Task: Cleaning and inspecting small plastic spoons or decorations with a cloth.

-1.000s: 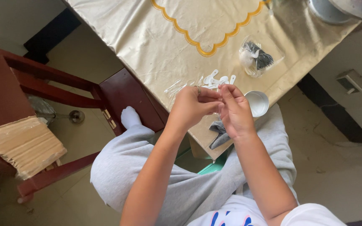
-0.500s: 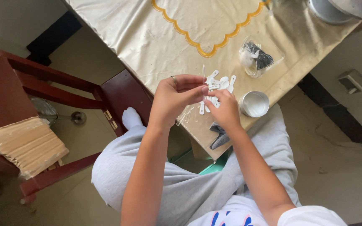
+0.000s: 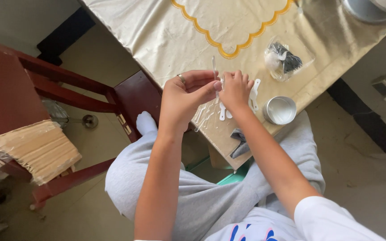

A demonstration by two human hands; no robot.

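Both hands meet above the near corner of the table [image 3: 166,40], which is covered by a cream cloth with a scalloped orange border [image 3: 235,47].

Left hand [image 3: 182,100]: ring on one finger, thumb and forefinger pinched together on a thin clear plastic strip [image 3: 214,67] that stands upright, its free end poking above the fingertips. Right hand [image 3: 235,89]: fingers curled in, knuckles up, pressed against the left thumb tip at the same strip; whether it grips the strip itself cannot be told, since the fingertips are hidden.

Just under and beside the hands, several small white plastic pieces [image 3: 222,111] lie on the cloth near the table's near edge, one more [image 3: 255,91] sticking out past the right hand. More clear strips [image 3: 204,117] lie beneath the left hand.

Round metal tin [image 3: 280,110], open side up, sits at the near edge, just beside the right wrist. A clear bag holding white and dark bits [image 3: 284,60] lies further in, toward the right edge. Grey cloth [image 3: 240,143] hangs below the table corner.

Person seated, grey trousers, white sock. Dark red wooden chair [image 3: 72,96] to the left, a wrapped bundle of pale wooden sticks [image 3: 36,149] on its seat.
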